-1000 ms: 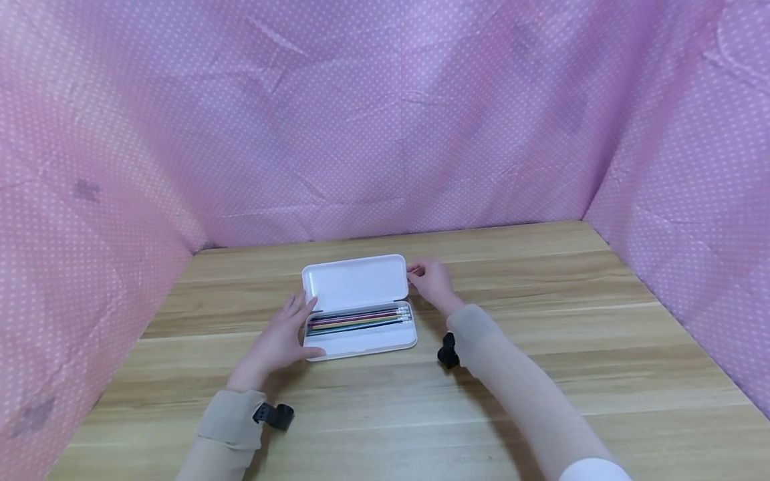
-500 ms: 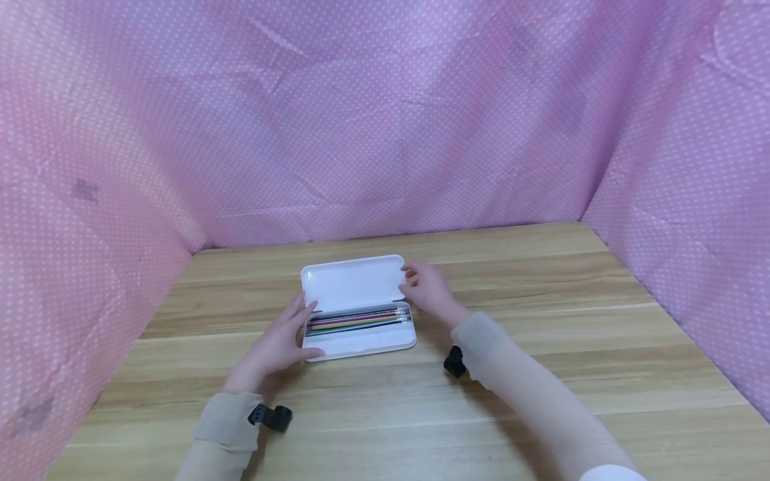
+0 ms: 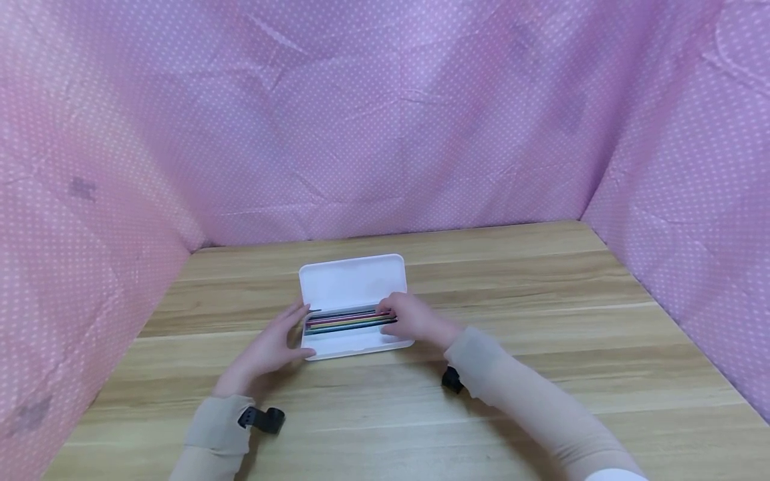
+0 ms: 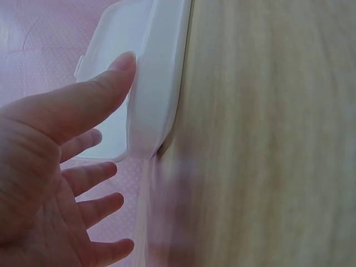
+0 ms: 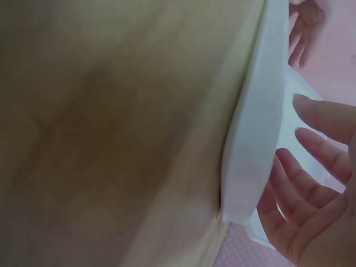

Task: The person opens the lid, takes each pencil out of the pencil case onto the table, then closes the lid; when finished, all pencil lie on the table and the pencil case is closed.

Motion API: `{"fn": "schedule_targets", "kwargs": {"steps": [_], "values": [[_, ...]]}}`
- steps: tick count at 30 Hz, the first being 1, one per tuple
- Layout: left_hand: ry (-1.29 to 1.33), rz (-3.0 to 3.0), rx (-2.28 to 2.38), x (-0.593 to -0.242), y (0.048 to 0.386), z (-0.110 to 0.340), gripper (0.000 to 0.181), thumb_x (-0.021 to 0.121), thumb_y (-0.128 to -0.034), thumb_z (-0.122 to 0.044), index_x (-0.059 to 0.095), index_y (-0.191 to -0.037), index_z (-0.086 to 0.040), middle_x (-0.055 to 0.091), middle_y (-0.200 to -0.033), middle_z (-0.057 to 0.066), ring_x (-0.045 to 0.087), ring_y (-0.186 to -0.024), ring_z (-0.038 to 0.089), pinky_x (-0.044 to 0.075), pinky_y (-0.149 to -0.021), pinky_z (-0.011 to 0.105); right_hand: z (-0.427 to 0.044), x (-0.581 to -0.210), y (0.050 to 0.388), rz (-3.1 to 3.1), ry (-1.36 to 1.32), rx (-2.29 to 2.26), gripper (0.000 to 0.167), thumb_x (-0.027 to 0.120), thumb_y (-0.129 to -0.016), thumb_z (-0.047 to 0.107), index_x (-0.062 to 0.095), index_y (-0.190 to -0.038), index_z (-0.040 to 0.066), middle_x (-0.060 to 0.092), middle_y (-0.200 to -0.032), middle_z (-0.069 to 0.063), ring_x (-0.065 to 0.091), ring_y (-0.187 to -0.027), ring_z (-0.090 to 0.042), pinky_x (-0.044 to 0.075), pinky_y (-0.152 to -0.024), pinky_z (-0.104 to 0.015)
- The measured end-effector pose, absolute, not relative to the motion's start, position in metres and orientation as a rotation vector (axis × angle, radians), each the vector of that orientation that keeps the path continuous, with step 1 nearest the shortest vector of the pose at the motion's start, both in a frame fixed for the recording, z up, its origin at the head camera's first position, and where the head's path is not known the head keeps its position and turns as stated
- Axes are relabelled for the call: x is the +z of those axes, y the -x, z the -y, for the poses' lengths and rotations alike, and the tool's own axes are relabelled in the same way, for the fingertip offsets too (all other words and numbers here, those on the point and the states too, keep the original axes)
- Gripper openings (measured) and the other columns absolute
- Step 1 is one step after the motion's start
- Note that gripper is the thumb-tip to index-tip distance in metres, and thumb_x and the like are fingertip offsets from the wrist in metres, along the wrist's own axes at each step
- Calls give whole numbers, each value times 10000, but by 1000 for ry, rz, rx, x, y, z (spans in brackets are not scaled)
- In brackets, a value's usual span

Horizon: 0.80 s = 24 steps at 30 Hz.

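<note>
White case [image 3: 353, 284], left fingers [image 4: 103, 210] spread, right fingers [image 5: 303, 182] parted over pencils [image 3: 347, 322]

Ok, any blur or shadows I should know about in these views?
Head view: soft shadows on the table, pencils only thin coloured stripes. Left wrist: table grain smeared, left hand fairly crisp. Right wrist: table blurred and dim with broad shadow.
</note>
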<state>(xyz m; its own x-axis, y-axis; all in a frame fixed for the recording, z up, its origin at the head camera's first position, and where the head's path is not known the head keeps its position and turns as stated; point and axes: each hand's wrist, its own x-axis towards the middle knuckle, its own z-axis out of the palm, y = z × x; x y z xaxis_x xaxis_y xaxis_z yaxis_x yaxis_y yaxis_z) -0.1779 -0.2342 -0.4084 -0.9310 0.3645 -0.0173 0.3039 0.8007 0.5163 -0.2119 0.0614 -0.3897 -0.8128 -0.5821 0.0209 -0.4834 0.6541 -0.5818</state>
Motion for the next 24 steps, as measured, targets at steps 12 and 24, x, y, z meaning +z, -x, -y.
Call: {"fn": "schedule_targets", "kwargs": {"steps": [12, 24], "values": [[-478, -2806, 853, -414, 181, 243, 810, 745, -790, -395, 378, -1448, -96, 271, -1529, 204, 124, -1404, 484, 88, -1065, 707, -57, -389, 217, -2712, 843, -830, 247, 721, -828, 121, 674, -1054, 33, 658, -965, -82, 541, -829, -184, 481, -807, -334], [-365, -2704, 1026, -426, 187, 248, 825, 774, -759, -381, 360, -1450, -202, 207, -1560, 164, -31, -1417, 484, -82, -1024, 731, -45, -387, 229, -2708, 927, -687, 195, 681, -864, 124, 678, -1046, 52, 655, -923, -33, 537, -818, -141, 472, -810, -309]]}}
